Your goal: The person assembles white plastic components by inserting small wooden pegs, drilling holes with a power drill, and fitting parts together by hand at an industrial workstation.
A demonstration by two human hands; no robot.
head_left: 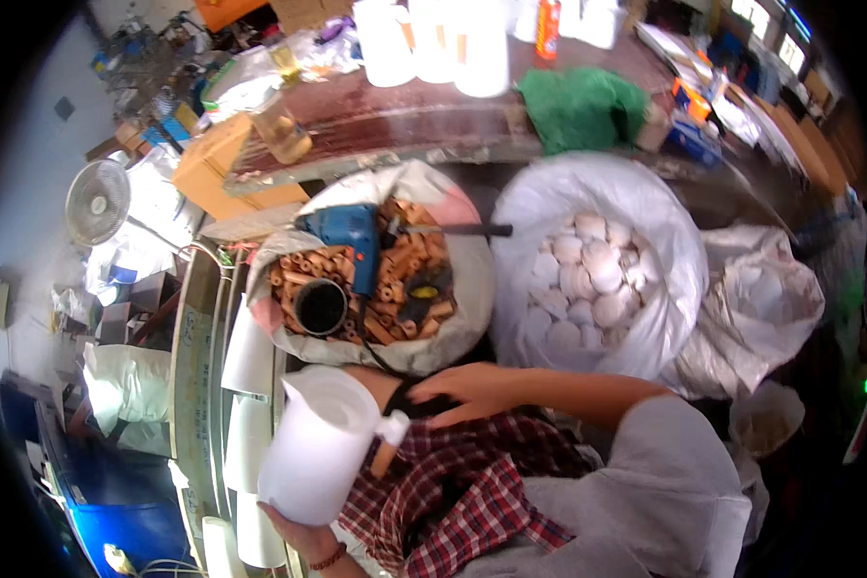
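Note:
A white frosted pitcher (313, 453) stands tilted at the lower left, its spout toward the top left and a short brown handle piece (385, 455) on its right side. My left hand (303, 532), with a red bracelet at the wrist, is closed round the pitcher's base. Over my lap my right hand (467, 390) reaches leftward, fingers stretched out beside something black, with nothing seen in its grip. Beyond the pitcher, a sack (472, 299) holds many brown tubular pieces (395, 265). On them lie a blue power drill (347, 229), a dark round cup (321, 306) and a dark-handled tool (477, 230).
Right of the sack, a white plastic bag (679, 260) holds pale round pieces (597, 265). Behind runs a dark red table (405, 125) with white pitchers (482, 58), a green cloth (585, 106) and a jar (284, 135). White cylinders (250, 443) line the left; a fan (98, 202) stands beyond.

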